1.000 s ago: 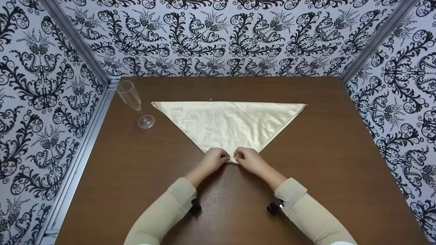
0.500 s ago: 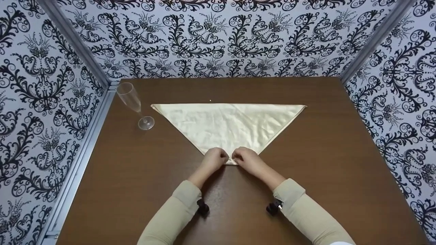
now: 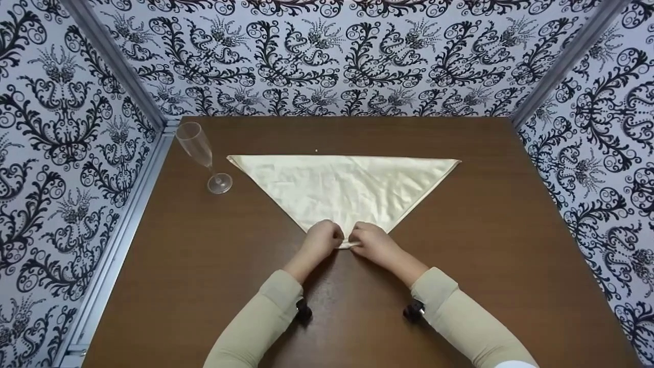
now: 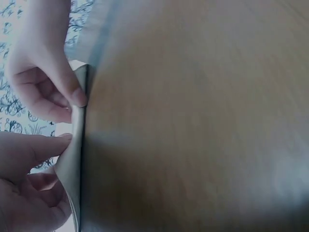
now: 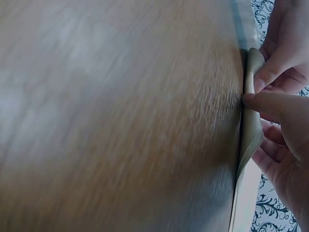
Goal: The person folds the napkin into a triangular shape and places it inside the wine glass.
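A cream satin napkin [image 3: 327, 189] lies in a triangle, its long side away from me and its near tip turned over into a small roll [image 3: 345, 245]. My left hand [image 3: 323, 239] pinches the left part of this roll, its thumb [image 4: 50, 144] along the cloth. Close beside it, my right hand [image 3: 373, 241] pinches the right part, thumb and fingers bent. In the right wrist view the rolled edge [image 5: 252, 128] runs between both hands, with the thumb [image 5: 270, 101] of the right one on top. Each hand hides some of the napkin's narrow end.
A clear champagne flute [image 3: 199, 151] stands at the back left of the brown table [image 3: 511, 255], left of the napkin. A tiny white speck [image 3: 316, 150] lies just beyond the long side. Patterned walls [image 3: 317, 56] rise behind and at both sides.
My right fingertips have shifted slightly down onto the rolled edge. The left forearm has come a little inward. The rest of the napkin and the flute have stayed in place.
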`<action>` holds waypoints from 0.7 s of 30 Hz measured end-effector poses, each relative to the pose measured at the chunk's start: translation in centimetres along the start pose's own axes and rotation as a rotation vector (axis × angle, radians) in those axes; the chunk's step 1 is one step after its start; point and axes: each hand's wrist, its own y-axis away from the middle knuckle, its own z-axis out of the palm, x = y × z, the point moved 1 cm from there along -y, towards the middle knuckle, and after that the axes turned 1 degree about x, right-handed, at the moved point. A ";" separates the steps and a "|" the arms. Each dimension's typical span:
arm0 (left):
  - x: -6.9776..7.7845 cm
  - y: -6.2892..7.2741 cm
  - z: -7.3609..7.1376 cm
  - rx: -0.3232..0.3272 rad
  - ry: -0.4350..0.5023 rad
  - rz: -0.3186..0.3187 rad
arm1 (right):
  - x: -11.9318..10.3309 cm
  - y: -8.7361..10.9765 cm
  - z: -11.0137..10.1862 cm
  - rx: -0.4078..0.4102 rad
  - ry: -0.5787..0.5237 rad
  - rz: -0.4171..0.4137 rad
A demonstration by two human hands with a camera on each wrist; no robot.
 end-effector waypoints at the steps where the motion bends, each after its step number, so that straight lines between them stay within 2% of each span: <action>1: 0.0 0.1 0.0 0.015 -0.031 0.039 | 0.0 0.0 0.0 0.008 0.005 -0.001; 6: 0.3 0.7 0.0 0.084 -0.217 0.248 | -0.2 -0.1 -0.1 0.028 0.010 0.032; 9: 0.4 1.0 -0.2 0.072 -0.251 0.303 | -0.3 -0.1 -0.1 0.028 -0.017 0.085; 12: 0.3 1.0 -0.3 0.072 -0.226 0.305 | -0.3 -0.2 -0.2 0.018 -0.063 0.158; 15: 0.0 0.9 -0.3 0.090 -0.162 0.266 | -0.4 -0.2 -0.3 0.014 -0.105 0.220; 18: -0.4 0.7 -0.3 0.092 -0.075 0.204 | -0.5 -0.4 -0.5 0.026 -0.125 0.249; 21: -0.7 0.5 -0.4 0.078 -0.016 0.169 | -0.4 -0.4 -0.5 0.056 -0.117 0.241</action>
